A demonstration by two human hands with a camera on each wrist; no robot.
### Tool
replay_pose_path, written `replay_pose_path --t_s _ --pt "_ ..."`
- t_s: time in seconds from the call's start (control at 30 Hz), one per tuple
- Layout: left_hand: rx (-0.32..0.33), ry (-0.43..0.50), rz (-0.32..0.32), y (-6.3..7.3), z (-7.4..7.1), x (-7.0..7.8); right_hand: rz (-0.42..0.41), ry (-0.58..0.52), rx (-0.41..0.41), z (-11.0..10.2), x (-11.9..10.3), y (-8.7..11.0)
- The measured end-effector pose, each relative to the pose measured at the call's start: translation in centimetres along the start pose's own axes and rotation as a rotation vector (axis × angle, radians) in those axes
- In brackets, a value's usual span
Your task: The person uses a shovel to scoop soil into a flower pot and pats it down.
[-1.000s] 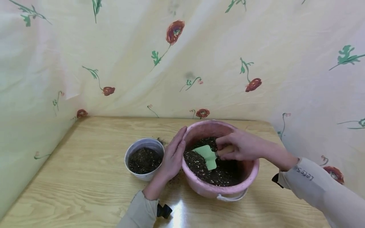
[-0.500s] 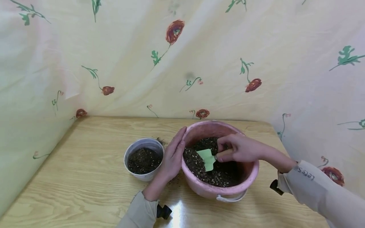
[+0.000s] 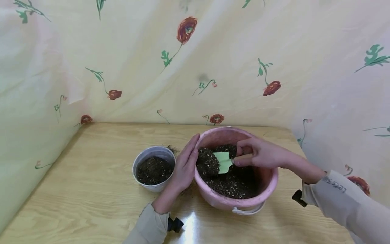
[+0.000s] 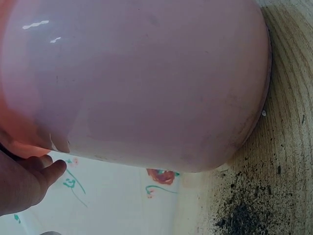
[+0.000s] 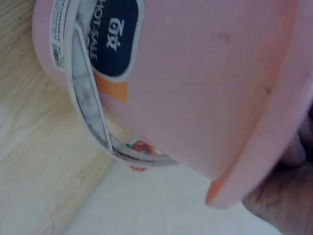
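Observation:
A pink bucket (image 3: 209,199) holds dark potting soil flecked with white. My right hand (image 3: 264,154) reaches over its rim and grips the wooden handle of a small trowel with a light green blade (image 3: 224,162). Dark soil is heaped on the blade's left end, inside the bucket. My left hand (image 3: 184,166) rests with extended fingers against the outside of the bucket's left rim; in the left wrist view its fingers (image 4: 49,174) lie beside the bucket wall (image 4: 146,88). The right wrist view shows part of the right hand (image 5: 281,196) beyond the rim, with the trowel hidden.
Left of the bucket stands a whitish pot (image 3: 140,181) partly filled with soil. Spilled soil (image 4: 244,210) lies on the wooden table (image 3: 91,189) between the two. The bucket's white handle (image 3: 247,210) hangs at its front. A flowered sheet (image 3: 137,61) surrounds the table's back and sides.
My right hand has raised the trowel from the soil and tipped its blade flatter, with a heap of soil now on it. The left hand keeps its place at the rim.

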State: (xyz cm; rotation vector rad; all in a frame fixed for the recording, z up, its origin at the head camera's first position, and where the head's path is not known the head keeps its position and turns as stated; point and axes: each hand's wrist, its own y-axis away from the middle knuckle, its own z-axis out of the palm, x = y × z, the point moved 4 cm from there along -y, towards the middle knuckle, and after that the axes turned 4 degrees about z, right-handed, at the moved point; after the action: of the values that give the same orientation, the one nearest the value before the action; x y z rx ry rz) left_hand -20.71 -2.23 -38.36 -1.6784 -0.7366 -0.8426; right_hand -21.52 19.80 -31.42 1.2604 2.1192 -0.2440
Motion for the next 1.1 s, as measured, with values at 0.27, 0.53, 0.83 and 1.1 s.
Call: replay_pose_path --t_s 0.27,0.53,0.83,1.1 --pt "0.002 0.019 0.005 0.2 -0.1 0.1 0.038 -0.062 0.001 -0.9 0.0 1.3" --pt "0.006 0.025 -0.003 0.2 -0.2 0.1 -0.001 -0.113 -0.032 -1.2 0.1 2.2" --pt "0.012 0.023 0.003 0.2 0.0 0.2 -0.035 -0.172 -0.022 -1.2 0.1 3.3" --pt "0.008 0.028 0.014 0.2 0.1 0.1 0.0 -0.171 0.064 -0.8 0.2 4.2"
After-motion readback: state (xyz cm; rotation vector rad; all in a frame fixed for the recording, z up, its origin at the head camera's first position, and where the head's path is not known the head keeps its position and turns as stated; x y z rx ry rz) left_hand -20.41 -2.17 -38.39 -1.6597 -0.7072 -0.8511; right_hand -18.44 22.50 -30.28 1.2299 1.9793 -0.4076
